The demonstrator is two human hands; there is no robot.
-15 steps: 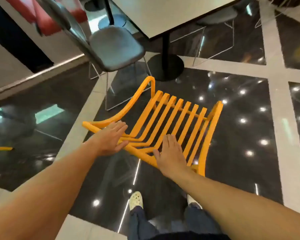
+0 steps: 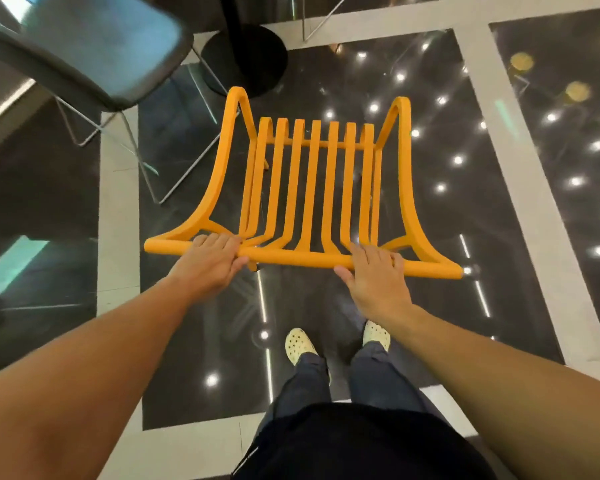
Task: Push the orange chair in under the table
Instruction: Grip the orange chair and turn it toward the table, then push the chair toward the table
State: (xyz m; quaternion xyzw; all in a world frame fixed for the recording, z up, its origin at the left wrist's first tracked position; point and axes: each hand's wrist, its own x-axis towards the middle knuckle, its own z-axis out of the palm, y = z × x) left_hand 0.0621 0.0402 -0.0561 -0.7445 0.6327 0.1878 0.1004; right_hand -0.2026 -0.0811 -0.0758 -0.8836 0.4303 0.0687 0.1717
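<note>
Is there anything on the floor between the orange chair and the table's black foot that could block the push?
Nothing visible lies between the orange chair and the black foot. The grey chair stands to the left, its wire legs near the orange chair's left side.

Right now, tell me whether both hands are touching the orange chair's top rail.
Touching. The head view shows the left hand and right hand with fingers wrapped over the orange chair rail.

Both bare arms reach forward and down, the left hand (image 2: 211,263) and right hand (image 2: 374,277) set palm-down and well apart, fingers curled over a rail (image 2: 291,259), thumbs tucked beneath, above two feet (image 2: 300,346).
</note>
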